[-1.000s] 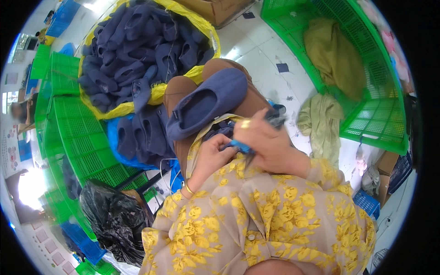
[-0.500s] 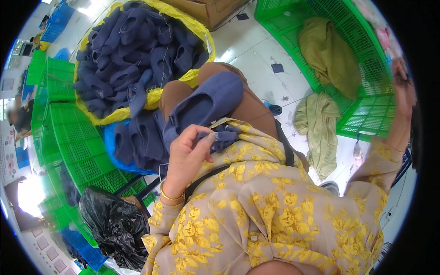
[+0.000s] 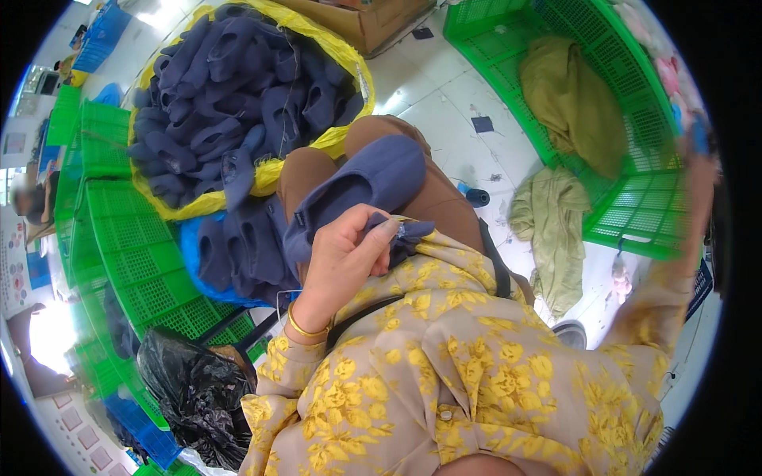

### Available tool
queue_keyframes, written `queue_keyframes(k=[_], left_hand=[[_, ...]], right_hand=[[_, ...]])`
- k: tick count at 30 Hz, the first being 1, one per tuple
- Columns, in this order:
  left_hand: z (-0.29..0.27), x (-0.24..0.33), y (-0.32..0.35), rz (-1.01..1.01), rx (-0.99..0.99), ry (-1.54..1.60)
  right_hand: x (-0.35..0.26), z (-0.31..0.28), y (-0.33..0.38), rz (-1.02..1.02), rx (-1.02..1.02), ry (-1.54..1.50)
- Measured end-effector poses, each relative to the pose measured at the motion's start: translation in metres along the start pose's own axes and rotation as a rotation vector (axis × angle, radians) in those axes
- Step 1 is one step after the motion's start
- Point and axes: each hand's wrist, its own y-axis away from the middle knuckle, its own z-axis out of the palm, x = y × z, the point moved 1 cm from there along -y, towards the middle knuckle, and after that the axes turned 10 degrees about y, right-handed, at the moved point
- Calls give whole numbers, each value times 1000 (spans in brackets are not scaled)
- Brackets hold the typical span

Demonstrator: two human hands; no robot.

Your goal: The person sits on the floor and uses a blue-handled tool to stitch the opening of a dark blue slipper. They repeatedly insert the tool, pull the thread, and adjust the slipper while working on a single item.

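A dark blue slipper (image 3: 386, 168) lies across my lap, its opening facing up and its toe pointing away to the right. Close to its heel, my left hand (image 3: 349, 252) pinches a small dark blue piece of fabric (image 3: 414, 231) between thumb and fingers; part of the piece is hidden behind the hand. My right arm reaches out to the far right. There my right hand (image 3: 697, 168) is smeared by motion near the picture's rim, with a blurred blue patch at its tip, so its grip does not show.
A yellow-edged sack (image 3: 367, 83) full of dark blue slippers stands ahead on the left; more slippers (image 3: 252, 242) lie on blue plastic beside my knee. Green crates (image 3: 151, 246) flank me. Olive cloth (image 3: 567, 103) fills the right crate. A black plastic bag (image 3: 194, 397) sits at lower left.
My left hand has shifted slightly to the right with the fabric piece. My right hand stays at the far right, now more blurred, and a blue patch shows at its tip.
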Motion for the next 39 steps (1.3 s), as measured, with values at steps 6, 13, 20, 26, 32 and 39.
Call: queue_keyframes(k=[6,13,20,26,32,39], left_hand=[[7,10,-4,-68,-12,-62],[-20,-5,-16,106,329,-171],[-25,-29,-48,-199,251,334],[-15,-37,-46,-185,318,475],[-17,-42,-46,-175,354,569],[-9,-32,-49,-184,403,473]], right_hand=[[-225,124,54,-229,-559,-573],[-245,176,56,343,-699,-961],[-261,214,52,632,-740,-1077],[-262,221,52,638,-814,-1041],[-263,221,50,619,-864,-996],[-264,221,49,568,-885,-925]])
